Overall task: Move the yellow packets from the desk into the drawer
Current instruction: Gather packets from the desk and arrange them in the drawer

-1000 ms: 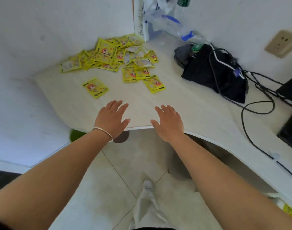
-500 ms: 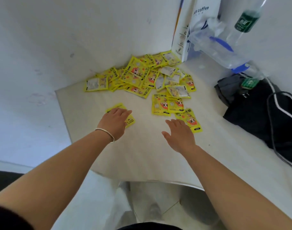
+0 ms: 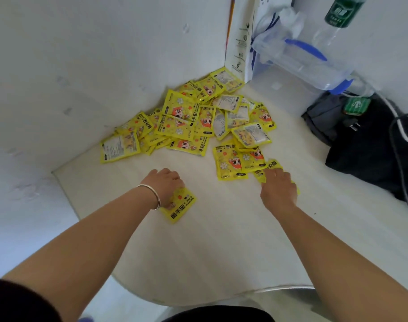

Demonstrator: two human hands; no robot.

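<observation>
Several yellow hand-warmer packets lie in a loose pile in the desk's back corner against the wall. My left hand, with a bracelet on the wrist, curls its fingers down over a single yellow packet that lies apart in front of the pile. My right hand covers another yellow packet at the pile's near right edge, fingers bent onto it; only the packet's corners show. No drawer is in view.
A black bag with cables lies at the right. Behind it are a clear plastic container with blue parts, a green-labelled bottle and a white paper bag. White walls close the left and back.
Both hands have reached forward from the desk's front edge. The left hand has closed over the lone packet and drawn it nearer; the right has come down on a packet by the pile.
</observation>
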